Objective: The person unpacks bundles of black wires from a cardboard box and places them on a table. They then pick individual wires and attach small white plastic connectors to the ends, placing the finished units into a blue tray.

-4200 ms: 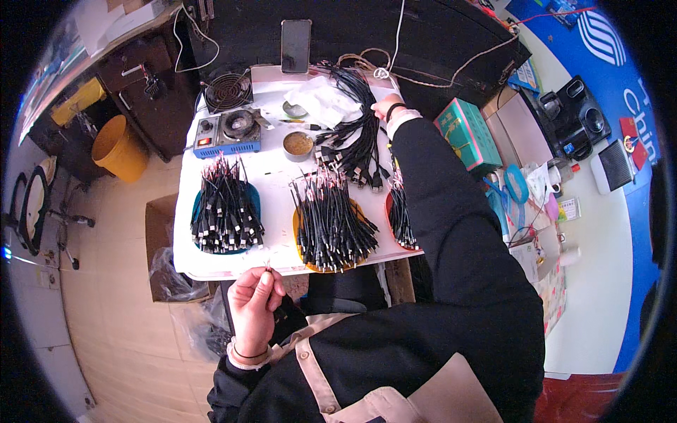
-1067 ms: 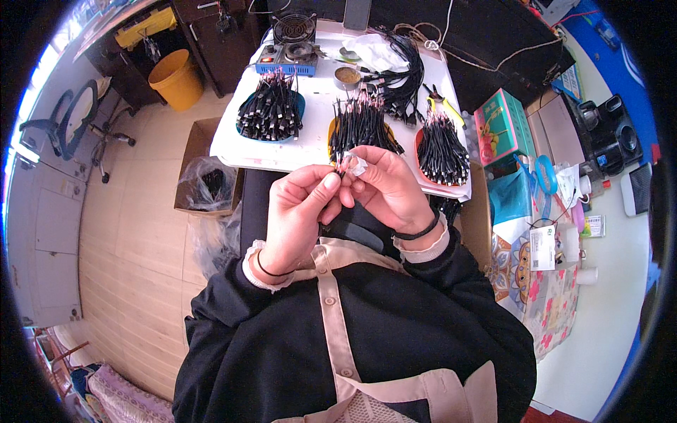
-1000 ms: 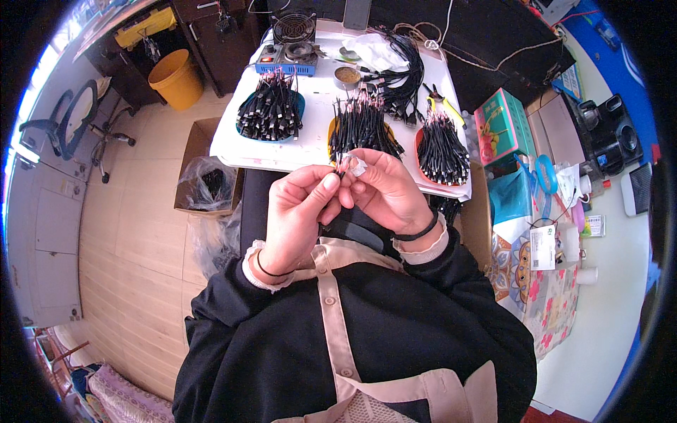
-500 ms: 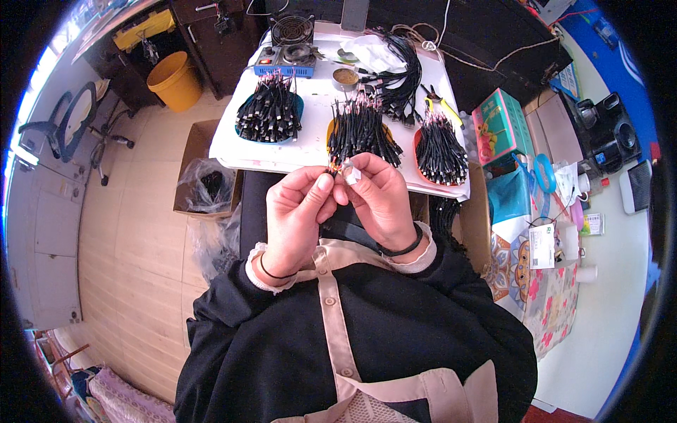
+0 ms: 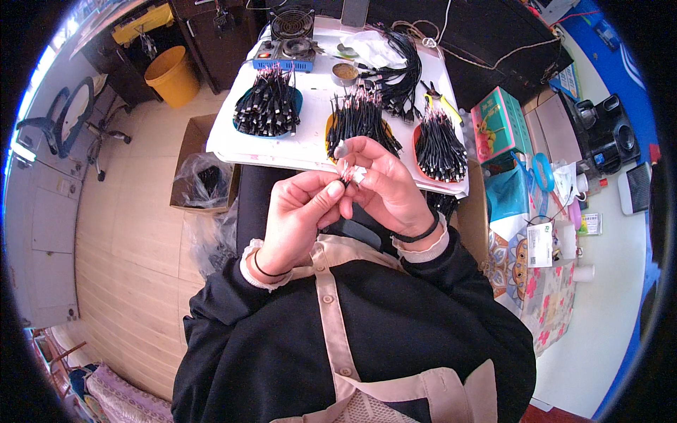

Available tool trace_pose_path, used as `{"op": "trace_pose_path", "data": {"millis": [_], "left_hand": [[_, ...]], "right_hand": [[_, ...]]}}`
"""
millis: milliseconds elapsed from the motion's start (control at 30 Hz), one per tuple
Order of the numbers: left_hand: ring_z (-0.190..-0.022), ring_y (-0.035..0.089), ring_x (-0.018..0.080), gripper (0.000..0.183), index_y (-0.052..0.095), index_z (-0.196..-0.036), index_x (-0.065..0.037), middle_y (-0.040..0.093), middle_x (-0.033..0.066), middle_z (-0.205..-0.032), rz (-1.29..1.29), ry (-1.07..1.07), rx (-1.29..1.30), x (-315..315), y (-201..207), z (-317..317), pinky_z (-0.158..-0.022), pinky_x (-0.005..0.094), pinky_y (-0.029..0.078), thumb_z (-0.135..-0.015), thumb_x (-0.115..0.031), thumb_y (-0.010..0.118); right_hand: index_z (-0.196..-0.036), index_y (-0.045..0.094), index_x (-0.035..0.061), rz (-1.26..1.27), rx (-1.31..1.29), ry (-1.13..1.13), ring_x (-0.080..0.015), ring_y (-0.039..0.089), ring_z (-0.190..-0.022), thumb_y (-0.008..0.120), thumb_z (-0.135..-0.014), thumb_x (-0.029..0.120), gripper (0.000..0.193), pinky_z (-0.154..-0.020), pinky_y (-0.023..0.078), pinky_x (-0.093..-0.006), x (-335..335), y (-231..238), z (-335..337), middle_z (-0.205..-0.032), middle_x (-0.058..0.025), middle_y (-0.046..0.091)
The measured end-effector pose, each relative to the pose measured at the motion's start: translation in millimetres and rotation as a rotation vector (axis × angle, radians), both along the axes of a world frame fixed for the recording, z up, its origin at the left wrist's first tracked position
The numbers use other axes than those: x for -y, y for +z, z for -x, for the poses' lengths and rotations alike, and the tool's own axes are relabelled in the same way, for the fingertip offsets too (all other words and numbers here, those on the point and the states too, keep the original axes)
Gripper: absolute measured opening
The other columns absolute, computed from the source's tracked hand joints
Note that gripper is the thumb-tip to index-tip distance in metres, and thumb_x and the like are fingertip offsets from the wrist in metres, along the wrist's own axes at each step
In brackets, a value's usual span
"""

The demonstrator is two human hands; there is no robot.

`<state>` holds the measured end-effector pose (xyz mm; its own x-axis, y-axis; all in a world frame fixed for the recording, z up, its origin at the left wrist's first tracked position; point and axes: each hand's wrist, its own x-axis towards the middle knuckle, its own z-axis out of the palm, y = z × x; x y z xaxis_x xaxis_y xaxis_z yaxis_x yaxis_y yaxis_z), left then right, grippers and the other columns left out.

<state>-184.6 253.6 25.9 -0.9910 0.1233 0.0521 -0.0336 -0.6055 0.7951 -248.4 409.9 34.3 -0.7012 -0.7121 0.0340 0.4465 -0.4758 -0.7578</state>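
In front of my chest, my left hand pinches a short black cable between thumb and forefinger. The cable's thin bare-ended wires stick up out of that pinch. My right hand is closed in around the wire ends, its thumb beside them and its forefinger curled above. White wrapping covers the right thumb tip, and something grey sits on the forefinger tip. Beyond my hands, bundles of black cables stand in a blue tray, a yellow tray and an orange-red tray on the white table.
At the table's back are a blue device with a fan, a small round tin, loose black cables and yellow-handled cutters. A cardboard box with plastic bags stands left. A pink-green box is at right.
My right forefinger has lifted away from the thumb, and the right hand has tilted upward. The cable's wires now point up more. My left hand keeps its pinch.
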Motion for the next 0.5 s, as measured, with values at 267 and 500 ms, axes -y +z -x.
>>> {"op": "trace_pose_path", "data": {"millis": [267,500], "left_hand": [[-0.054,0.041,0.0012,0.016,0.064,-0.100,0.004,0.061,0.0032,-0.071,0.100,-0.065,0.054,4.0,3.2,-1.0,-0.048,0.0147,0.029,-0.095,-0.008,0.053],[-0.062,0.051,0.0025,0.016,0.065,-0.102,0.003,0.063,0.0036,-0.074,0.155,-0.074,0.057,5.5,1.3,-0.6,-0.053,0.0133,0.036,-0.094,-0.008,0.056]], "right_hand": [[-0.110,0.051,0.0026,-0.023,-0.013,0.031,-0.0123,0.061,-0.083,0.057,-0.094,0.016,0.021,-0.071,0.051,-0.0248,-4.1,-3.0,0.9,-0.093,-0.0047,0.060],[-0.102,0.049,0.0039,-0.194,-0.020,0.102,-0.0171,0.063,-0.070,0.057,-0.094,0.017,0.017,-0.067,0.052,-0.0250,-8.9,-3.6,5.5,-0.095,-0.0064,0.060]]}}
